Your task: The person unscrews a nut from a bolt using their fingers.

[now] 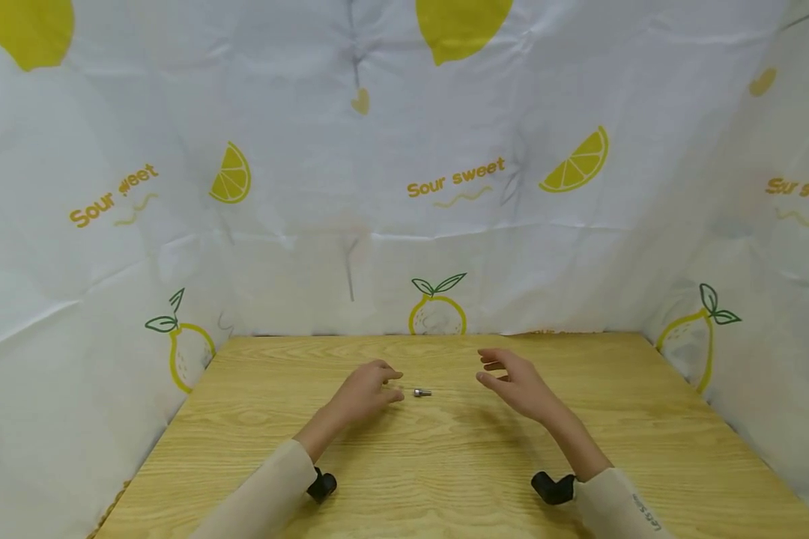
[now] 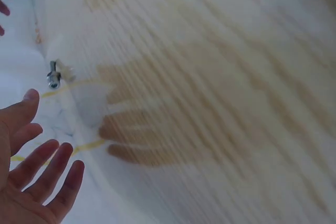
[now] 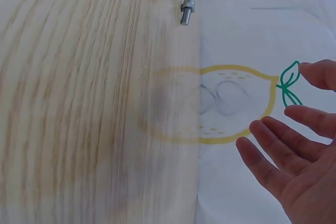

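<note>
A small silver metal bolt (image 1: 422, 392) with a thick round head lies on its side on the wooden table (image 1: 445, 464). Its head points toward my left hand (image 1: 364, 391), whose fingertips are a short gap away from it. In the left wrist view the bolt (image 2: 53, 75) appears beyond my thumb, and that hand (image 2: 37, 177) holds nothing. My right hand (image 1: 520, 385) is farther from the bolt, on its right, with fingers loosely bent and nothing in them. The right wrist view shows the bolt (image 3: 187, 11) apart from the right hand (image 3: 299, 156).
A white cloth (image 1: 350, 262) printed with lemons and words hangs behind the table and along both sides. Black wrist-camera mounts (image 1: 321, 485) sit under both sleeves, low over the tabletop. The table's back edge runs just beyond the hands.
</note>
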{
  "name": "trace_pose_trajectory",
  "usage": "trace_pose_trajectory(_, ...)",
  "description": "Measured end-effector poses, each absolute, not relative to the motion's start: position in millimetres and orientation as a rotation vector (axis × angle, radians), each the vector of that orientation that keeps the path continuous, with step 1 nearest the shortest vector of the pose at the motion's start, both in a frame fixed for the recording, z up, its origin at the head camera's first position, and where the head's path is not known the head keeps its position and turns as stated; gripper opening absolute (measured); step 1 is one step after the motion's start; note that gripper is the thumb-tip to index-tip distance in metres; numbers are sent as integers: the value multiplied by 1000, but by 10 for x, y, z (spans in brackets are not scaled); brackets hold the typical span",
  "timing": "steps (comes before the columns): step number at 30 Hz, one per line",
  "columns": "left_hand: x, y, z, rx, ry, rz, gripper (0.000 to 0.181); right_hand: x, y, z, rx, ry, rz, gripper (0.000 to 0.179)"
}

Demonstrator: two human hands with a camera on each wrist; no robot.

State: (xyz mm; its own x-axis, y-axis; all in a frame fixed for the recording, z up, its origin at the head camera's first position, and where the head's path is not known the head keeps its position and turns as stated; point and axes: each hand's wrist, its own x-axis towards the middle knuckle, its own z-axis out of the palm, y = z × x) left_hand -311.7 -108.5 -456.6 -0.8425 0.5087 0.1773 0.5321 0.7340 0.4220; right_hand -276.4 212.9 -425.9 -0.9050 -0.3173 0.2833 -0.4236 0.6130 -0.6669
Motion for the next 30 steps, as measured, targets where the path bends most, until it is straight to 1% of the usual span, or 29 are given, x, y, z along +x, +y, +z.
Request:
trace_pose_trajectory(8, -3186, -843, -4653, -916, -2896, -527, 36, -2774, 2035, -4275, 629, -2708, 1179, 52)
trace_pose_trajectory(14, -3209, -727, -4628, -915, -2903, -484, 15, -2769, 1979, -4285, 642, -2719, 1201, 53)
trace_pose_trajectory(17, -3221, -688, -4606, -901, -2913, -493, 9, -2765, 1957, -4289, 636, -2724, 1224, 52)
trace_pose_trajectory(19, -3233, -673, -4598, -886, -2917, -477, 8, -2765, 1936, -4292, 639, -2730, 1230, 52)
trace_pose_trajectory(25, -3279, -673, -4605, -852, -2923, -428, 14, -2768, 1878, -4293, 633, -2742, 1235, 51)
trace_pose_trajectory(30, -3287, -701, -4596, -843, -2924, -491, 13, -2778, 1838, -4303, 625, -2747, 1252, 50)
